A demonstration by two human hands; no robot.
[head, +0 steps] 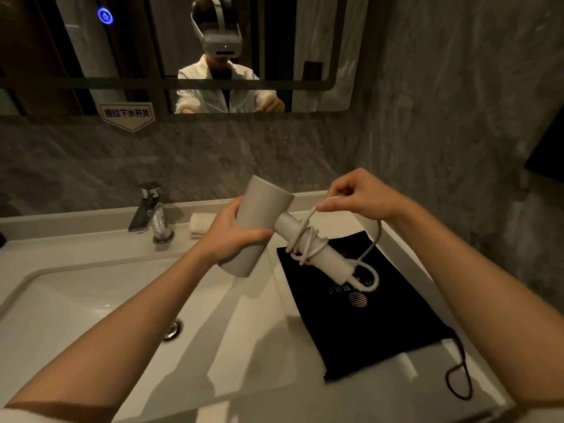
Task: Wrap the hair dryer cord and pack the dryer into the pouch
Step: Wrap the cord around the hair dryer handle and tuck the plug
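A pale grey hair dryer (262,206) is held above the counter, its barrel in my left hand (235,233) and its handle pointing right and down. The white cord (308,242) is looped several times around the handle. My right hand (357,193) pinches the cord just above the handle, and a loose loop hangs from it down to the handle's end. Under the handle a black drawstring pouch (375,328) with a gold logo lies flat on the counter. Its dark drawstring (457,377) trails off toward the front right.
A white sink basin (76,315) with a metal drain (172,329) fills the left. A chrome tap (151,212) stands behind it, next to a folded white towel (200,224). A mirror (183,56) hangs on the grey marble wall. The counter edge (427,270) runs along the right wall.
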